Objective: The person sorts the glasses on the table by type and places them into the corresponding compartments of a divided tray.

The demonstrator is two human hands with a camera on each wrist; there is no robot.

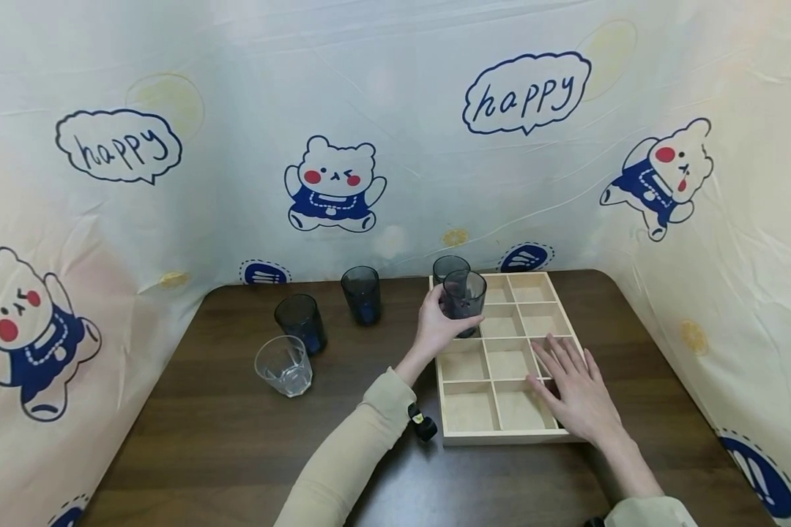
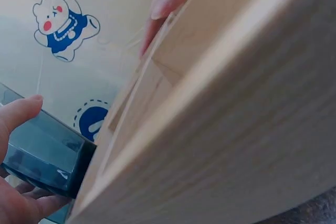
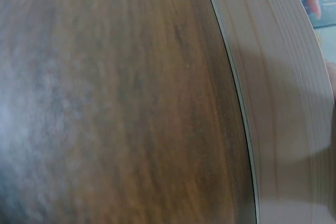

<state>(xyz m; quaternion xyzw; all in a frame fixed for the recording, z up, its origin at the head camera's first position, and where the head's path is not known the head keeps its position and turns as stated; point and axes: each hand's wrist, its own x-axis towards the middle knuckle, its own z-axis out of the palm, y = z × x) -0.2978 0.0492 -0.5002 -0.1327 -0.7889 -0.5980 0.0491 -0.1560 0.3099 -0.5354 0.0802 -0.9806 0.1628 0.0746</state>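
My left hand (image 1: 437,323) grips a dark tinted glass (image 1: 465,294) between thumb and fingers, over the left side of a pale wooden divided box (image 1: 507,439). In the left wrist view the same tinted glass (image 2: 50,150) appears beside the box wall (image 2: 220,93). Just behind it, at the box's back left corner, another dark glass (image 1: 450,265) shows only in part. With its fingers spread and fairly straight, my right hand (image 1: 581,391) rests on the box's right side. Whether the held glass touches the compartment floor, I cannot tell.
Left of the box, two dark glasses (image 1: 361,296) and a clear glass (image 1: 285,369) stand on the brown wooden table (image 1: 204,439). The clear glass is nearest me. A printed cloth (image 1: 237,66) hangs behind and around the table.
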